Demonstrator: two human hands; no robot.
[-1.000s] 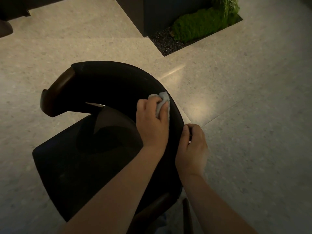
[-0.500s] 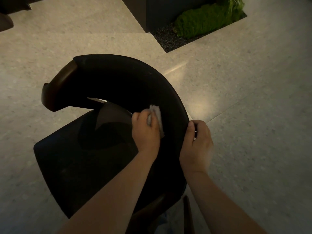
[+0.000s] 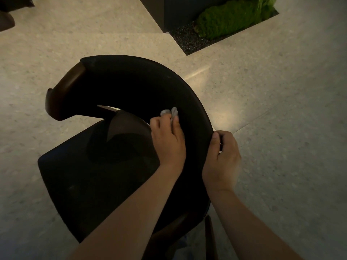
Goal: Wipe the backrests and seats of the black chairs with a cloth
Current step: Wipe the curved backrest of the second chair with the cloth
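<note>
A black chair (image 3: 131, 81) with a curved backrest and wooden arm ends fills the middle of the head view, its dark seat (image 3: 78, 177) at lower left. My left hand (image 3: 168, 139) grips a small grey cloth (image 3: 170, 112) and presses it against the inner face of the backrest, just above the seat's rear edge. My right hand (image 3: 223, 156) holds the backrest's outer rim, thumb on top and fingers curled behind it. Most of the cloth is hidden under my fingers.
Pale speckled stone floor (image 3: 281, 128) surrounds the chair. At the top, a dark pillar (image 3: 172, 10) stands by a sunken bed of black gravel and green moss (image 3: 229, 15). A dark object (image 3: 6, 21) sits at the top left corner. A thin wooden chair leg (image 3: 209, 237) shows near my right forearm.
My left hand slid the cloth down the inner backrest, then a little forward along the curve. My right hand kept its hold on the rim.
</note>
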